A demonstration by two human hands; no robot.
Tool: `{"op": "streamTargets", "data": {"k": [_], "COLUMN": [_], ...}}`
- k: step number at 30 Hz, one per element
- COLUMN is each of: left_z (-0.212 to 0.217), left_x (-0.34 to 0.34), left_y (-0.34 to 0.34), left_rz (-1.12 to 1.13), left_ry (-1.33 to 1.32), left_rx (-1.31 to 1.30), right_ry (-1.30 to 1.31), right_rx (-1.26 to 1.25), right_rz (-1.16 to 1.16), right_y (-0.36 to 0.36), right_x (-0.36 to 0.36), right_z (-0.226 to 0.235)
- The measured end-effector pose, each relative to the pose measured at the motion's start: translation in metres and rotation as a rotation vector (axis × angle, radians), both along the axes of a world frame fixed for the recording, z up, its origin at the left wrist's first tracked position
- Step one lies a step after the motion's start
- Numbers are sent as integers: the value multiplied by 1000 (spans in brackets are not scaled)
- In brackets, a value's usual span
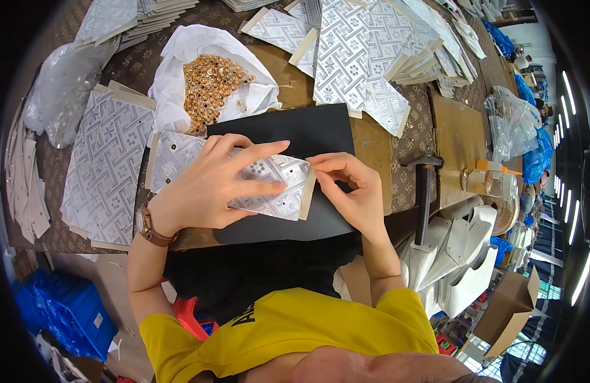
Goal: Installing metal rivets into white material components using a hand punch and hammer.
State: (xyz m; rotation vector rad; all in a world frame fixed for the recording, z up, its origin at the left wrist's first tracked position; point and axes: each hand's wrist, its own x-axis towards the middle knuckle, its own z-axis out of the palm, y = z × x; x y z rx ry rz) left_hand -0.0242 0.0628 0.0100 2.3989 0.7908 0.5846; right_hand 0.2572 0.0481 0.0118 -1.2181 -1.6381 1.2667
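The brown patterned table [410, 137] fills most of the view, and nearly all of it is crowded: stacks of silver-white patterned panels [103, 166] lie along the left edge and across the far side. The only open room is the black mat [320, 131] at the near edge, in front of the person. A white bag [180, 57] holding gold rivets [212, 80] touches the mat's far left corner. A hammer [424, 191] lies just right of the mat, head away from the person. On the mat sits 1 patterned panel piece [276, 188]. The left hand [209, 185] lies flat on it, fingers spread, pressing it down. The right hand [352, 188] pinches the piece's tan right edge between thumb and fingertips.
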Motion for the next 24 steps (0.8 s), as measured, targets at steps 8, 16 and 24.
{"op": "streamTargets", "data": {"k": [8,16,24], "left_z": [0,-1,1], "left_x": [0,1,1], "left_y": [1,3,1], "left_rz": [1,7,13], "left_ry": [37,28,48], "left_rx": [-7,8,74], "right_ry": [-19,-29,-128], "right_rx": [-5,-5,113], "right_rz": [0,-9,-13], "right_y": [1,2,4], "right_x": [0,-1,-1], "right_z": [-2,-5,-4]}}
